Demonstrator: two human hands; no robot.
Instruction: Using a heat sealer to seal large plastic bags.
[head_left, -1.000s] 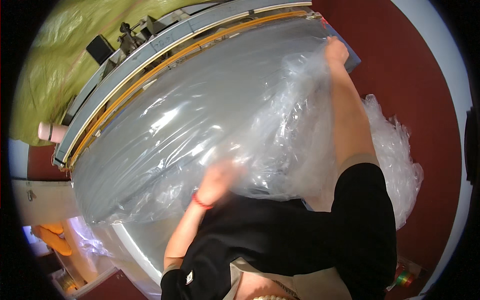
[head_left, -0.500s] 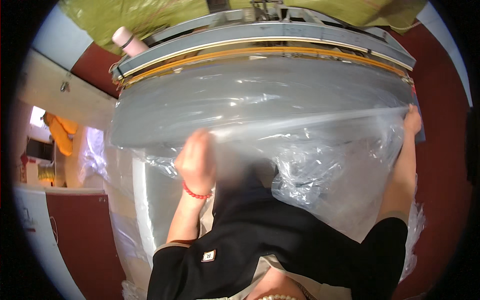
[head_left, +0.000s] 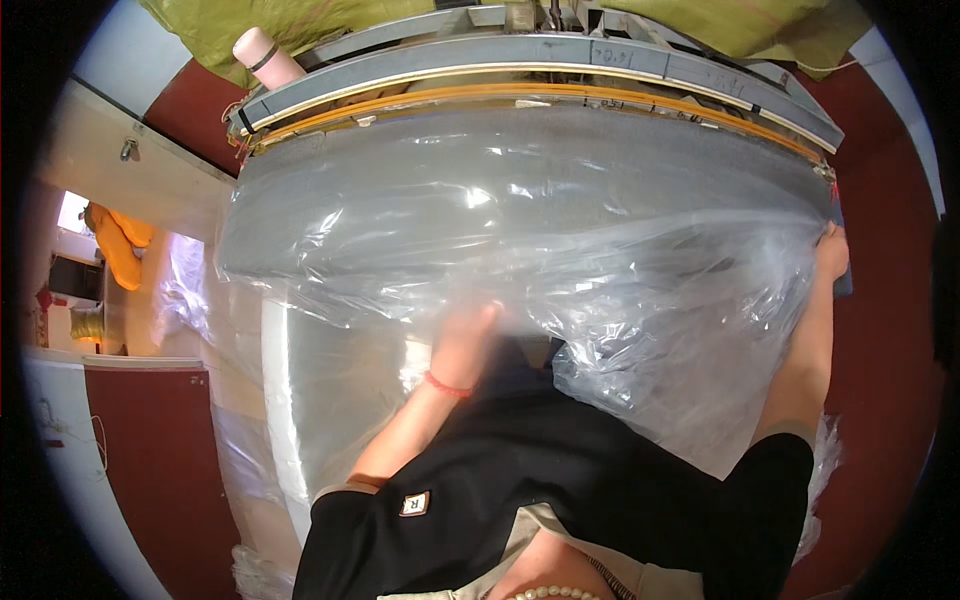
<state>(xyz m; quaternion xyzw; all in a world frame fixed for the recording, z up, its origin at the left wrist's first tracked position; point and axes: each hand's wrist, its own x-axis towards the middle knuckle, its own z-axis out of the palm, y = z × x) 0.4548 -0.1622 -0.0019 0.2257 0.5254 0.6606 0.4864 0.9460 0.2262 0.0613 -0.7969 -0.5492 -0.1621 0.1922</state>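
Clear plastic film [head_left: 410, 215] lies wrinkled over a wide grey work surface, its loose edge hanging toward my body. At the surface's right edge, my right hand [head_left: 832, 252] is closed on the film, drawing creases from that corner. My left hand [head_left: 468, 345], with a red bead bracelet [head_left: 447, 386] at the wrist, is near the film's front edge at the middle. Motion blurs its fingers, so whether they grip the film cannot be told. More crumpled film [head_left: 610, 350] bunches up between my two arms.
A grey metal frame [head_left: 460, 50] with orange strips [head_left: 560, 88] runs along the far side. A pink bottle [head_left: 268, 58] stands at its left end, and yellow-green sheeting [head_left: 330, 25] lies behind. On the left are an opening into another space and a dark red panel [head_left: 155, 470].
My left hand has moved right and slightly down, toward my body. The taut fold of film has slackened and spread. My right hand keeps its hold at the right edge.
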